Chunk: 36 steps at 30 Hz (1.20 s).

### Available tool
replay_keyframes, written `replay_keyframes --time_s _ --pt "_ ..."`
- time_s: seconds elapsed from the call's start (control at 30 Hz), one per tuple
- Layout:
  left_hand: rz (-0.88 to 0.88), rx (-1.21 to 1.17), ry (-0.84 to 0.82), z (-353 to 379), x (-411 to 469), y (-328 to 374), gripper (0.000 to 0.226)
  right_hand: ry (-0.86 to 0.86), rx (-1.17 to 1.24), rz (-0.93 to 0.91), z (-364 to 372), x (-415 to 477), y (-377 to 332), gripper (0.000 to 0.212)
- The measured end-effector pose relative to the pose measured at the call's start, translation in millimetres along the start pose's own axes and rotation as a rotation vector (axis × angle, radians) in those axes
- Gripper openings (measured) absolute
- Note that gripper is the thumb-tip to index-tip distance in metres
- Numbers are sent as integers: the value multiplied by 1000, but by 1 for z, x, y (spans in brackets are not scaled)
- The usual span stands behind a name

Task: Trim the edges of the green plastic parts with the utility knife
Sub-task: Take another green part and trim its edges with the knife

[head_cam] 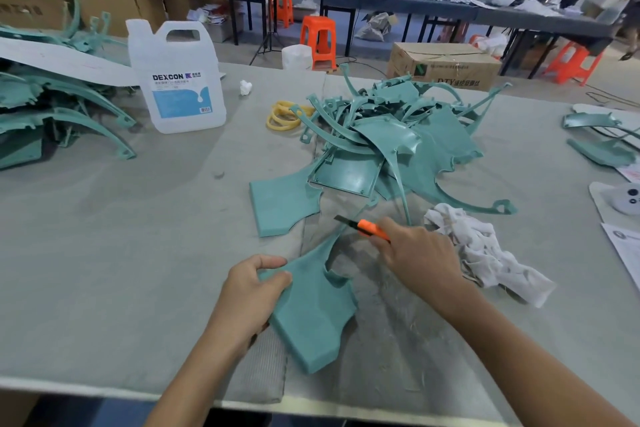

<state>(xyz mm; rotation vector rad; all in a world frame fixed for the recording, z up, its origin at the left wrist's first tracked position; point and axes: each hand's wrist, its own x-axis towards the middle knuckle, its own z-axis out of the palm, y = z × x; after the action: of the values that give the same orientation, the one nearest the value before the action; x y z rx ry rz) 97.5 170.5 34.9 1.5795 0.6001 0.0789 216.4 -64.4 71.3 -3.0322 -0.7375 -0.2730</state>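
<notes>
A flat green plastic part (311,308) lies near the table's front edge, with a thin curved arm rising toward the far side. My left hand (252,291) grips its left edge, thumb on top. My right hand (415,253) holds an orange utility knife (370,228); its dark blade is extended and points left, at the part's thin arm. A heap of more green parts (391,139) sits behind, and one flat piece (282,204) lies apart to the left of it.
A white DEXCON jug (176,80) stands at the back left beside another stack of green parts (52,107). Yellow rings (282,116) lie mid-table. A white rag (485,253) is right of my right hand. Papers and more parts (602,139) lie far right.
</notes>
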Motion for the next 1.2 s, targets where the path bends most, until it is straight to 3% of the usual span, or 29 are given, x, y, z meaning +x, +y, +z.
replay_keyframes --time_s 0.13,0.23,0.3,0.4,0.73,1.0,1.2 --pt "98 130 61 3 -3 0 24 74 -218 73 -14 26 19 15" --pt "111 175 71 1 -5 -3 20 77 -216 104 -24 28 28 22" --pt "96 136 67 0 -7 -4 20 96 -134 37 -25 18 15 23" --pt "62 100 61 0 -10 -6 21 -44 51 -96 -20 -7 -13 28" --pt "0 19 43 0 -14 -3 26 -219 290 -51 -6 -36 -15 27" --pt "-17 -4 36 0 -16 2 20 57 57 33 12 -2 23 35" --pt "-24 -2 51 -1 -18 5 18 201 162 120 16 4 17 26"
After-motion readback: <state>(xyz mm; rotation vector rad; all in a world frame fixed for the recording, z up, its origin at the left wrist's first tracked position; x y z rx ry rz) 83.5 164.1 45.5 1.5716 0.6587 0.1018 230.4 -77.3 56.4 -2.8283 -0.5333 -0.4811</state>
